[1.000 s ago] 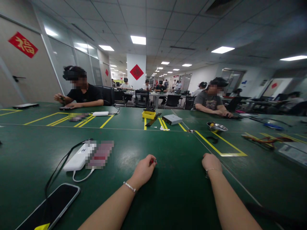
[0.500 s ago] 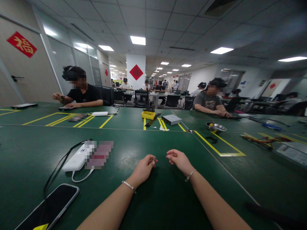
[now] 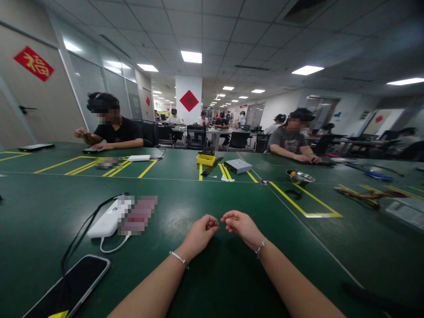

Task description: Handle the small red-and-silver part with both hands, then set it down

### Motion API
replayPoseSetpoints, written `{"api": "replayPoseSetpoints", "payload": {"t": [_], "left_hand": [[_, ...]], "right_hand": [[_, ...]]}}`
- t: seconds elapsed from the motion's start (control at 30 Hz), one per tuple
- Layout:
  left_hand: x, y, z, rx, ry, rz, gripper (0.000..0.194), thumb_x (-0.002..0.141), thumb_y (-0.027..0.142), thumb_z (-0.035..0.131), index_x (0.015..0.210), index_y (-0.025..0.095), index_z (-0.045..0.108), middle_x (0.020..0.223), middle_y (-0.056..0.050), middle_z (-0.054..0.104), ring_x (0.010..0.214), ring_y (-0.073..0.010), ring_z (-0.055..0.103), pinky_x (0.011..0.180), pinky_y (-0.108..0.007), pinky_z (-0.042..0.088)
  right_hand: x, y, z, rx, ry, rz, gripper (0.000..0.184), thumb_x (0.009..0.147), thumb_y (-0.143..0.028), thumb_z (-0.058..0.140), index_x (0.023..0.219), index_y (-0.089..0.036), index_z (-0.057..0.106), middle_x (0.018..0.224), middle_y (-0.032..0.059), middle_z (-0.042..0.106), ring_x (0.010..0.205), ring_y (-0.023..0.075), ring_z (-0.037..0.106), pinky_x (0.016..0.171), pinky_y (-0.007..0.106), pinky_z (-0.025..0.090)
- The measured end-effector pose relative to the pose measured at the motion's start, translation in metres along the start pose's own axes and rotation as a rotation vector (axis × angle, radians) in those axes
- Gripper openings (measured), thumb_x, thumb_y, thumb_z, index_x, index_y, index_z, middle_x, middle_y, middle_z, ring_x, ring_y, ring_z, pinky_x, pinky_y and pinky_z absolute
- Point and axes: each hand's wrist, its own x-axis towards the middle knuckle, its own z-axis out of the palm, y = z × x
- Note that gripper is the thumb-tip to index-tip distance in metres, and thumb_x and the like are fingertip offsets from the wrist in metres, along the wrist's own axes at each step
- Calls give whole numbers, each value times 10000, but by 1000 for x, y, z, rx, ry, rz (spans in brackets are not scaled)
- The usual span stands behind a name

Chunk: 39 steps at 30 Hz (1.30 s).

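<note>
My left hand point(image 3: 200, 232) is closed in a pinch over the green table point(image 3: 185, 282). Between its thumb and forefinger shows a small red and silvery piece point(image 3: 216, 224), mostly hidden by the fingers and too small to name. Just to the right, my right hand point(image 3: 241, 226) has its thumb and fingertips drawn together, a narrow gap away from the left fingertips. Whether anything sits in the right fingers, I cannot make out.
To the left lie a white power bank point(image 3: 111, 217) with a cable, a blurred-out reddish item point(image 3: 138, 216) and a phone point(image 3: 73, 282). Farther back are a yellow bin point(image 3: 205, 159), a grey box point(image 3: 237, 166) and a metal bowl point(image 3: 303, 176). Two people sit across the table.
My right hand has come from the right side to beside my left hand, and its fingers have moved closer to the small piece. My left hand has stayed nearly in place.
</note>
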Motion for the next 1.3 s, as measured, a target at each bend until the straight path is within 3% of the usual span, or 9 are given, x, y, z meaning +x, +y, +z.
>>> {"api": "replayPoseSetpoints", "payload": {"t": [0.43,0.7,0.93,1.13,1.3], "left_hand": [[-2,0,-2,-11,-6,6,198,747,284,436,891,189,534,770,-3,614,697,-121,539,643,-235,397],[-2,-1,-2,45,-10,22,204,755,307,430,892,198,534,761,5,613,684,-119,536,634,-229,392],[-3,3,-2,114,9,27,201,741,305,450,878,200,553,744,10,593,683,-119,527,624,-223,391],[-2,8,-4,150,30,49,181,730,249,452,859,213,575,788,6,589,729,-124,524,666,-233,397],[0,4,-4,187,78,73,175,682,185,496,831,208,587,817,-5,589,779,-131,525,719,-245,398]], "right_hand": [[1,2,1,1,70,85,217,643,-341,597,664,-146,505,556,-17,543,472,66,484,448,193,336],[0,0,2,101,74,79,200,533,-225,678,640,-147,528,569,-26,543,541,79,508,538,219,376],[2,4,-1,62,94,53,167,505,-141,658,655,-131,586,615,-2,576,592,94,511,595,241,385],[1,3,1,88,70,88,176,608,-243,613,742,-136,574,687,23,594,552,76,500,546,229,377],[0,3,2,105,25,87,206,664,-343,571,734,-152,535,572,-21,532,483,62,461,479,206,344]]}}
